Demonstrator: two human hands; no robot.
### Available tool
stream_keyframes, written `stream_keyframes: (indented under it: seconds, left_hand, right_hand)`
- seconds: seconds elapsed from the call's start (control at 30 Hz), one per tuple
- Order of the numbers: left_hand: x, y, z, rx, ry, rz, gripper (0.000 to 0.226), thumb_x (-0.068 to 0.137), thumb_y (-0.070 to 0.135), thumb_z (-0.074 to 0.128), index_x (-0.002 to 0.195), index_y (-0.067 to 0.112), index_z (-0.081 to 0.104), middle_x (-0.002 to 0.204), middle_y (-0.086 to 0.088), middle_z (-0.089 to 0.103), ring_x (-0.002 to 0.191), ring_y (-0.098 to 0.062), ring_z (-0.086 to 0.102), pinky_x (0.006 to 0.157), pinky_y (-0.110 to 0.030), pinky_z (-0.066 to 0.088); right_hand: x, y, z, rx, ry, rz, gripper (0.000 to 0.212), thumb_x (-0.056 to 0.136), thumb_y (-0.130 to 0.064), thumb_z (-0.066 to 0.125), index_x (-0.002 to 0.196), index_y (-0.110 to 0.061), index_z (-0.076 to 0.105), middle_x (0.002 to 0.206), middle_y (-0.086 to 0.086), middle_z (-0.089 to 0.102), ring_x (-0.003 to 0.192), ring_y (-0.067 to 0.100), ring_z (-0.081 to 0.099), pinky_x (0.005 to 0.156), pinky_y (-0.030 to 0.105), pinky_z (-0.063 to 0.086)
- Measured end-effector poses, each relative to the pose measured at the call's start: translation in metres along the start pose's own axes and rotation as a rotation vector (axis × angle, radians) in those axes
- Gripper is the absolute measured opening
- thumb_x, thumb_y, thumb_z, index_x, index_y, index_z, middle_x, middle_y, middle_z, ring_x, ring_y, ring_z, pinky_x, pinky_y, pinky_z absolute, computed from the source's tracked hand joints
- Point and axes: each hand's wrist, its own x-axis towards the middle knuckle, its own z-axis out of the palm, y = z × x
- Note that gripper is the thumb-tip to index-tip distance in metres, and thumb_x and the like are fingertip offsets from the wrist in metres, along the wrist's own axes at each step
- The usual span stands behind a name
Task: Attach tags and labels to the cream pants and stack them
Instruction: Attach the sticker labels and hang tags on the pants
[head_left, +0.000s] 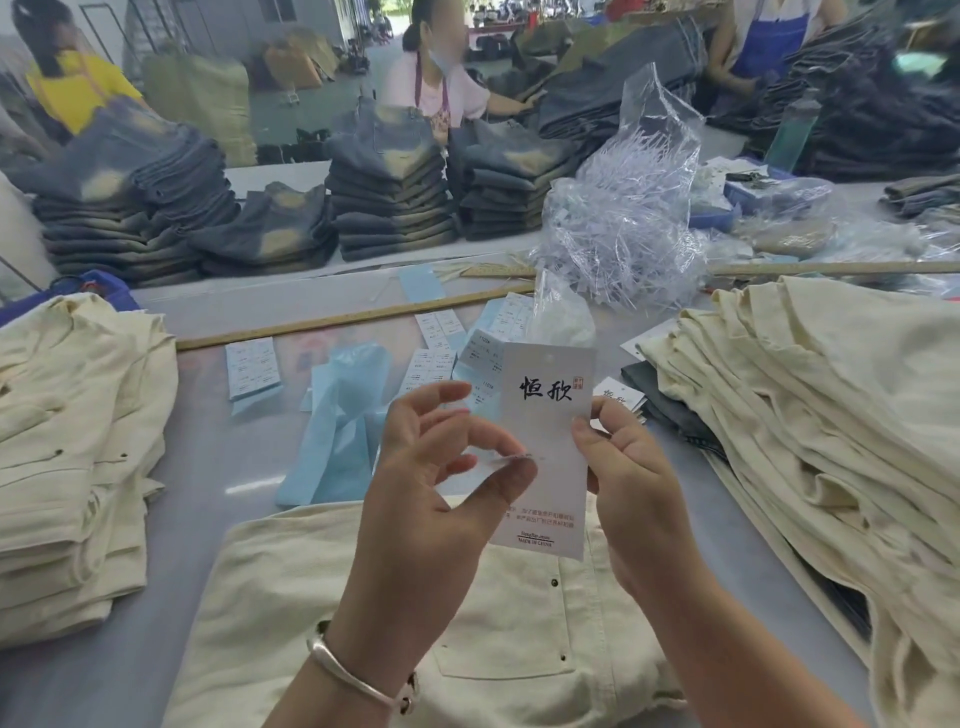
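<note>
The white hang tag (545, 447) at frame centre bore black brush characters "恒欣" near its top and "MADE IN CHINA" at its bottom; other print was unreadable.

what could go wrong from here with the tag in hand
The left hand pinches something thin and clear against the tag; it is small enough that it could slip out and be lost among the label sheets below. The right hand grips the tag only at one edge, so it may bend or twist. The right pile slopes toward the pants and might slide.
</note>
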Motion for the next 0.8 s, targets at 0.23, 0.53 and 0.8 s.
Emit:
stream_keyframes:
  seconds: [0.23,0.53,0.8]
  left_hand:
    - [0.007,-0.013,0.0,0.015,-0.113,-0.002,0.025,0.087,0.01,0.068,0.092,0.035,0.068,0.081,0.01,0.069,0.077,-0.011,0.066,0.067,-0.021,0.054]
    - [0.016,-0.019,0.001,0.1,-0.15,-0.072,0.085,0.082,0.008,0.073,0.146,0.043,0.03,0.08,0.005,0.07,0.074,-0.01,0.067,0.072,-0.027,0.058]
    - [0.019,-0.019,0.004,0.134,-0.05,-0.087,0.083,0.078,0.022,0.077,0.147,0.037,0.033,0.074,0.009,0.068,0.061,-0.001,0.06,0.059,-0.02,0.05]
  right_hand:
    - [0.003,0.001,-0.001,-0.015,-0.048,0.014,0.021,0.1,-0.008,0.042,0.106,-0.007,0.062,0.095,0.015,0.073,0.077,0.021,0.068,0.064,0.03,0.058]
    - [0.0,0.003,0.004,-0.011,-0.13,0.052,0.023,0.101,-0.008,0.039,0.107,-0.003,0.061,0.098,0.02,0.072,0.081,0.026,0.067,0.072,0.039,0.056]
    - [-0.002,0.001,0.003,0.03,-0.154,0.03,0.026,0.101,-0.015,0.042,0.108,-0.006,0.065,0.1,0.015,0.072,0.083,0.021,0.069,0.066,0.028,0.055]
